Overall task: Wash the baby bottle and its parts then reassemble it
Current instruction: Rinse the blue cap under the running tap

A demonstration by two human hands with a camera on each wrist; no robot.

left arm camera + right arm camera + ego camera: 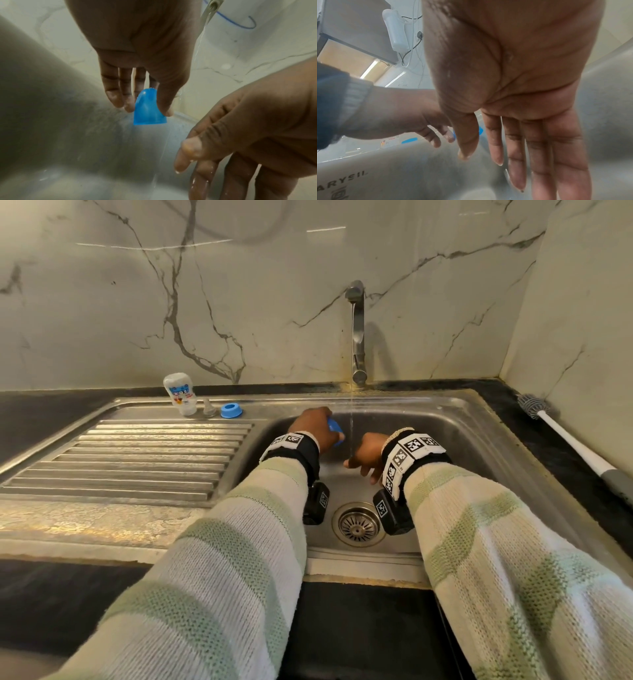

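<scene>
My left hand [313, 428] pinches a translucent blue bottle cap [148, 108] between thumb and fingers, over the sink basin and just left of the water stream [351, 429]. The cap [335, 431] shows blue past my knuckles. My right hand [366, 455] hangs beside the stream with wet, straight fingers [539, 148] and holds nothing. On the sink's back ledge stand the clear bottle body [180, 393] upside down, the clear nipple [209, 408] and the blue screw ring [231, 410].
The tap [357, 333] runs a thin stream into the steel basin [445, 419], drain [357, 524] below my wrists. A ribbed drainboard [137, 460] lies left. A bottle brush [568, 436] lies on the dark counter at right.
</scene>
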